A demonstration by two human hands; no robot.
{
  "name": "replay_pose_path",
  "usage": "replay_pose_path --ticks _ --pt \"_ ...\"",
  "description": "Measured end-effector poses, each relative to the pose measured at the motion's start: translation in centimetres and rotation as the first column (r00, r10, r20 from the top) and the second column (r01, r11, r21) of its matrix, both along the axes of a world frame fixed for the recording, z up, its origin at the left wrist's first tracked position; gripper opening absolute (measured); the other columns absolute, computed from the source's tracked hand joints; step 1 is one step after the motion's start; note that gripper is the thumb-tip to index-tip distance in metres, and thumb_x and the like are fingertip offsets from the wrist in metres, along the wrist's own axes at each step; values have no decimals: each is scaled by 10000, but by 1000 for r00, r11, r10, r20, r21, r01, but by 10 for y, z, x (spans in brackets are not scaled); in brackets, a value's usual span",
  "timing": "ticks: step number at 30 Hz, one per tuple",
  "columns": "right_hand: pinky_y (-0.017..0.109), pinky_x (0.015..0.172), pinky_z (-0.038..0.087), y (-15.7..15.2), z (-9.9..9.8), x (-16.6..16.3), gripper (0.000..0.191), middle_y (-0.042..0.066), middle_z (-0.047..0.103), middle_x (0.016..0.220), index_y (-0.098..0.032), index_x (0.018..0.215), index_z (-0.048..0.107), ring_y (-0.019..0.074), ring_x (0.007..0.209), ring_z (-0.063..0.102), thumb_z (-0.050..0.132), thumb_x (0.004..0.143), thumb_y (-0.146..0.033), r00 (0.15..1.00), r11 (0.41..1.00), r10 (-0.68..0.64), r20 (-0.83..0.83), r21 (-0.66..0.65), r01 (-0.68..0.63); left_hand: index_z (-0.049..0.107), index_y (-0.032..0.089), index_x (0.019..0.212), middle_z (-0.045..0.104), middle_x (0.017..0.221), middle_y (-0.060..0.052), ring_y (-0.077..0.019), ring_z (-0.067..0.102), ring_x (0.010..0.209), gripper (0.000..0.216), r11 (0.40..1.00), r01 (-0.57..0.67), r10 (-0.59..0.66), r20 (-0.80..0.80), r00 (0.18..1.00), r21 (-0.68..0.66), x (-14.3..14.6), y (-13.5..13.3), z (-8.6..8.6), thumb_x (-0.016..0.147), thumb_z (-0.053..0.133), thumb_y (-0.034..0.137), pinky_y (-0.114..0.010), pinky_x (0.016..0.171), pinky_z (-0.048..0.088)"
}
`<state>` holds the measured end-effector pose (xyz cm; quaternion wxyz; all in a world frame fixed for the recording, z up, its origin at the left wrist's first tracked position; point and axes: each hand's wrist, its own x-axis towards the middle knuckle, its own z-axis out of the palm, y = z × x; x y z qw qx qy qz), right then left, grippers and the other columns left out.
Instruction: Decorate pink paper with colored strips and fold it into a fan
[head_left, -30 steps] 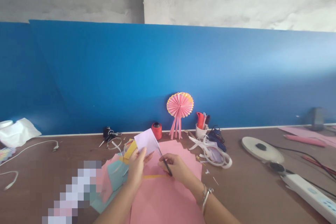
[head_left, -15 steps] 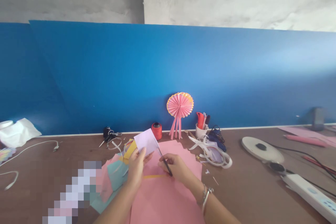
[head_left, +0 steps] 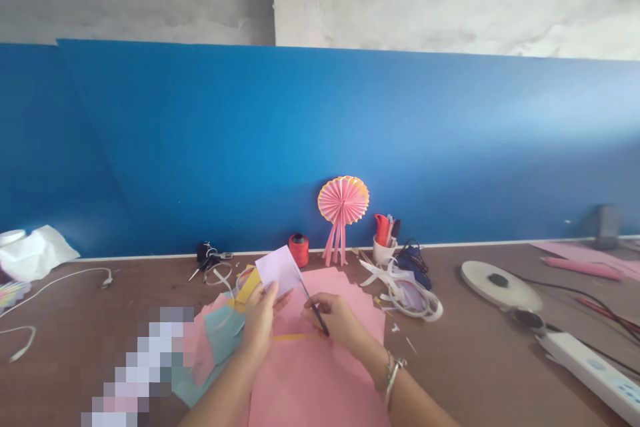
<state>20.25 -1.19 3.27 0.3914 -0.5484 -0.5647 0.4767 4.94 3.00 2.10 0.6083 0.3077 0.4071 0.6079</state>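
My left hand (head_left: 261, 320) pinches a small lilac sheet of paper (head_left: 278, 268) by its lower edge. Black-handled scissors (head_left: 319, 320) are gripped in my right hand (head_left: 336, 321), with the blades along the right edge of the lilac paper. Beneath both hands lies a stack of pink paper (head_left: 315, 387), and a thin yellow strip (head_left: 291, 336) rests across it. Teal paper (head_left: 223, 333) and yellow paper (head_left: 249, 285) are beside my left hand. How far the scissor blades are apart I cannot tell.
A pink pleated paper rosette (head_left: 343, 201) stands against the blue partition (head_left: 225, 147). Nearby are a red thread spool (head_left: 299, 251), a white cup of tools (head_left: 384, 251) and coiled white strips (head_left: 407, 290). Keys (head_left: 206, 255) lie left; a power strip (head_left: 590, 367) and round white disc (head_left: 493, 283) lie right.
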Motion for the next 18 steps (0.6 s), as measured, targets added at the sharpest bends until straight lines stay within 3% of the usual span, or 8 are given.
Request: replay_pose_path --ticks 18 --pt "182 346 288 -1 4 -1 170 -47 460 488 -139 760 612 76 404 392 600 670 -283 1000 1000 -13 8 -7 13 593 148 1006 677 974 -81 -212 689 812 275 1000 11 -11 9 1000 -7 -1 2 -3 743 642 212 -280 711 569"
